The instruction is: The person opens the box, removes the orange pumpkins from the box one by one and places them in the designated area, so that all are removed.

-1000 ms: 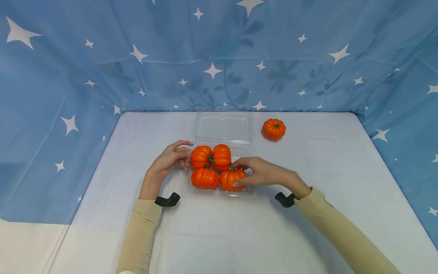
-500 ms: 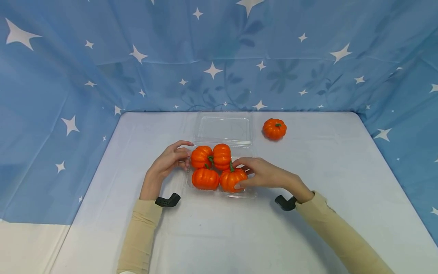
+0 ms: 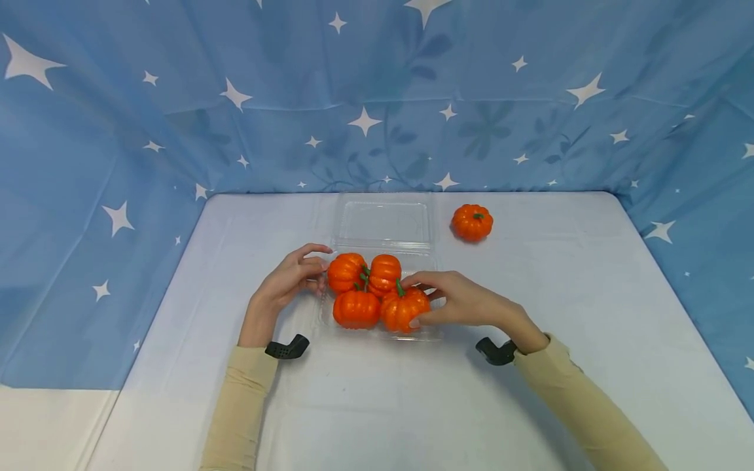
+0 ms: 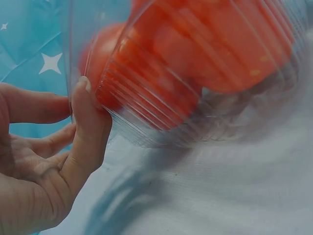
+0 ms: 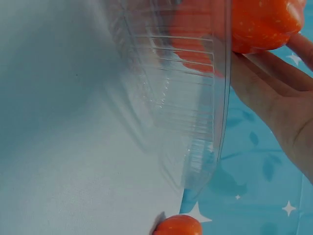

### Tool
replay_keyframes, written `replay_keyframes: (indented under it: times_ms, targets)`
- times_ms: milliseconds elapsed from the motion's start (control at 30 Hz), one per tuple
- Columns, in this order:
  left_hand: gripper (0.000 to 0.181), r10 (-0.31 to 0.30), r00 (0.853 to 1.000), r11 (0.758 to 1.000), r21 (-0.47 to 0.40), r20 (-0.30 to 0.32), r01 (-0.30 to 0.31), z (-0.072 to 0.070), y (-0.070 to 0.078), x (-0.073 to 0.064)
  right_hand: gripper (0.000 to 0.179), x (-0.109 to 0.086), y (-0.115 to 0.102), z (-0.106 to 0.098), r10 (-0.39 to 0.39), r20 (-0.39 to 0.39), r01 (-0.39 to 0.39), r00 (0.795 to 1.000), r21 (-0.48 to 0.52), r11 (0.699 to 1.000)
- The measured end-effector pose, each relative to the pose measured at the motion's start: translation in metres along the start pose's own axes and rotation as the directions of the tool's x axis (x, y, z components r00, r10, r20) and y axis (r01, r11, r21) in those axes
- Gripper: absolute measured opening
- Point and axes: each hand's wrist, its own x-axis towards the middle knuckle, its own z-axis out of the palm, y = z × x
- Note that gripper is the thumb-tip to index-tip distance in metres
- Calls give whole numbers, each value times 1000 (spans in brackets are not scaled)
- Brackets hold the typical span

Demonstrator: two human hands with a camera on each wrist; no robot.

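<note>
A right hand [image 3: 456,299] grasps an orange pumpkin [image 3: 402,311] at the near right corner of a clear plastic container [image 3: 421,261].
The thumb lies on the pumpkin's near side, the fingers on its far side; the left hand [image 3: 288,279] pinches the container's left rim between thumb and finger. Three more pumpkins [image 3: 356,310] crowd beside the held one, the lid [image 3: 384,222] lies open behind, and a lone pumpkin [image 3: 472,223] sits apart on the white table [image 3: 365,405], beyond the right hand.

Left hand [image 4: 54,161] pinches the edge of a clear plastic tub [image 4: 124,125], ribbed sides and all. Kinda blurry orange things [image 4: 239,54] show through it, plus some starry blue cloth [image 4: 29,34] behind.
</note>
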Motion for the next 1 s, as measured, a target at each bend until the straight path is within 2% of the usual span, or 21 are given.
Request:
replay_keyframes:
  times_ms: [300,700,1000]
  targets:
    - [44,-18,1000,1000,18,-5,18,-2,1,-3,57,2,-1,-6,-67,-55,71,996,71,995]
    - [43,-28,1000,999,25,-2,28,-3,0,-2,61,6,1,-17,-101,-140,118,985,121,986]
    - [42,-17,1000,1000,5,7,17,-3,-1,0,61,-2,8,-23,-65,-216,91,974,112,990]
